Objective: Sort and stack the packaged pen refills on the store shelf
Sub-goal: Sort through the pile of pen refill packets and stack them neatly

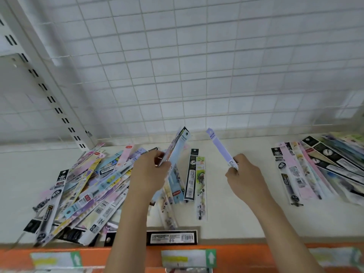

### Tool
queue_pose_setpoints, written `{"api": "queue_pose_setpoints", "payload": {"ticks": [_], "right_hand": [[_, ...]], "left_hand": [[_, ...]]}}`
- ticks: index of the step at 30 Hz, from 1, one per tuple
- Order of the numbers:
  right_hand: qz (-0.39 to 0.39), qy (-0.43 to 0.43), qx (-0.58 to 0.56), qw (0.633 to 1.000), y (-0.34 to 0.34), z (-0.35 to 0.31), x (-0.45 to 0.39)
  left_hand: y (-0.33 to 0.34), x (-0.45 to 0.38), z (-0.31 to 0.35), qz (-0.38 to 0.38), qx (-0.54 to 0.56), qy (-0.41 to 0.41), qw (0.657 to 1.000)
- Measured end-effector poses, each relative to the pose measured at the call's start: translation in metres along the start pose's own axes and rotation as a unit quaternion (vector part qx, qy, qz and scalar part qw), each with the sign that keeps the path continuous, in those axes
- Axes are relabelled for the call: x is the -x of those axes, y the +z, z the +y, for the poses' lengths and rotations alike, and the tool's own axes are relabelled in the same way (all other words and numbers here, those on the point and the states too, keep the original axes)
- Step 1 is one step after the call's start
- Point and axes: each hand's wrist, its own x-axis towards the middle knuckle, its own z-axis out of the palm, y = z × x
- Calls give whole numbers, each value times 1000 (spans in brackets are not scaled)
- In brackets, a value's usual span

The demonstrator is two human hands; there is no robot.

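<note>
Both hands hover above the shelf (226, 223): left fingers (157, 154) grip bundled refills (176, 146), right fingers (239, 158) pinch a lilac refill (219, 146).

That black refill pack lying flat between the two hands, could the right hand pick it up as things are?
Probably not straight away: the right hand already pinches a lilac refill pack. The black refill pack itself lies uncovered on the shelf, close by.

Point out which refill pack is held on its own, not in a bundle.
The lilac pack, pinched alone at its lower end by the right hand. The left hand grips several packs together; the rest lie on the shelf.
</note>
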Motion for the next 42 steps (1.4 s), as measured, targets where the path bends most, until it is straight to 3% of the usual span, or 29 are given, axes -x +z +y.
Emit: {"api": "queue_pose_setpoints", "payload": {"ticks": [3, 21, 35, 42], "right_hand": [[-1, -11, 12, 1000, 1, 0, 0], [-8, -23, 28, 999, 26, -17, -3], [-102, 27, 182, 978, 39, -42, -14], [-101, 28, 196, 975, 27, -48, -32]], "left_hand": [[-2, 7, -3, 16, 71, -11, 997], [-24, 9, -11, 9, 218, -36, 975], [-33, -2, -28, -46, 187, -25, 981], [-43, -9, -38, -1, 235, -28, 972]]}}
